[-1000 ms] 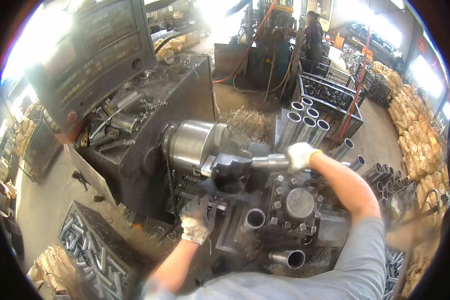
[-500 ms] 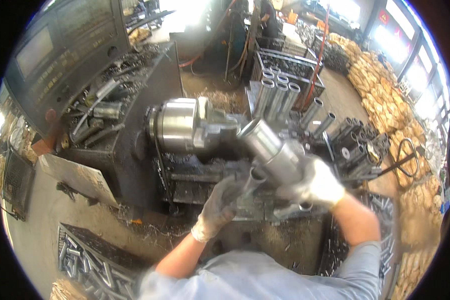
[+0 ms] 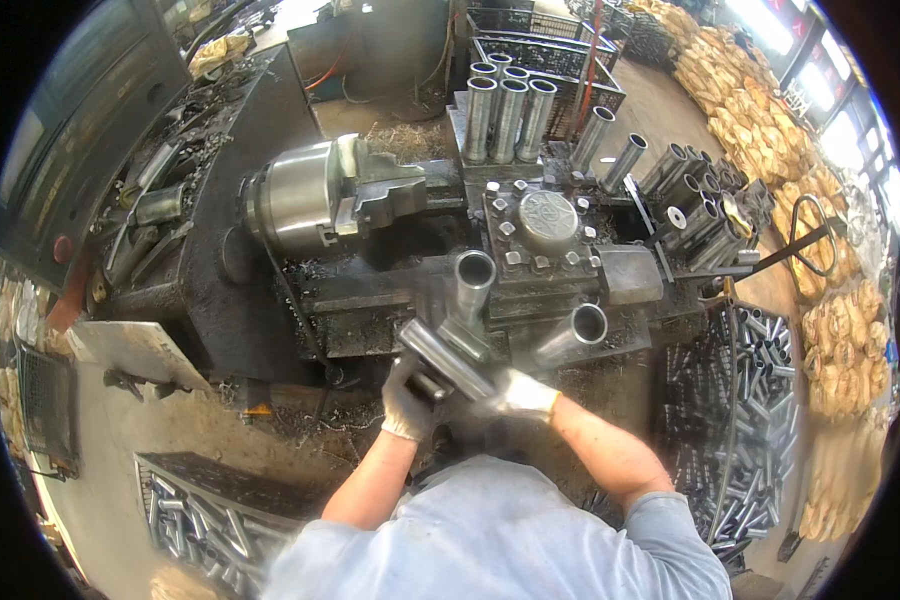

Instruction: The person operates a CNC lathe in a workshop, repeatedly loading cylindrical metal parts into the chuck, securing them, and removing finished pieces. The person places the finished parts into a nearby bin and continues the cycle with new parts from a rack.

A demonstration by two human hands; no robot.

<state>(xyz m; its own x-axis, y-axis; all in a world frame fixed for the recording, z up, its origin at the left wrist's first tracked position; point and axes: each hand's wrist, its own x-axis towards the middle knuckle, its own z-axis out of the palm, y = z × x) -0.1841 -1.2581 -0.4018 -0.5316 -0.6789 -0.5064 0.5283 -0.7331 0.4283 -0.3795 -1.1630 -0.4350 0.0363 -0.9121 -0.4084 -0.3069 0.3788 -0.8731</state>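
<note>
Both hands wear whitish gloves and are close together in front of a lathe. A steel tube [image 3: 448, 362] slants between them. My left hand [image 3: 408, 398] is closed around its upper left part, with the end of another metal piece showing by the fingers. My right hand [image 3: 518, 393] grips the tube's lower right end; its fingers are partly blurred. Just beyond the hands, an open-ended tube [image 3: 474, 285] stands upright on the lathe, and another tube [image 3: 575, 332] leans to the right. The jaws of the chuck [image 3: 300, 195] hold no visible tube.
A square tool post [image 3: 548, 218] with bolts sits right of the chuck. Several tubes [image 3: 510, 118] stand behind it, more on a rack [image 3: 705, 205] at right. Bins of tubes flank me, left [image 3: 195, 525] and right [image 3: 755, 420]. A looped handle [image 3: 815, 232] juts out at right.
My right hand has come down and left from beside the chuck, bringing a tube toward my left hand. The view has shifted, and the tool post now shows fully.
</note>
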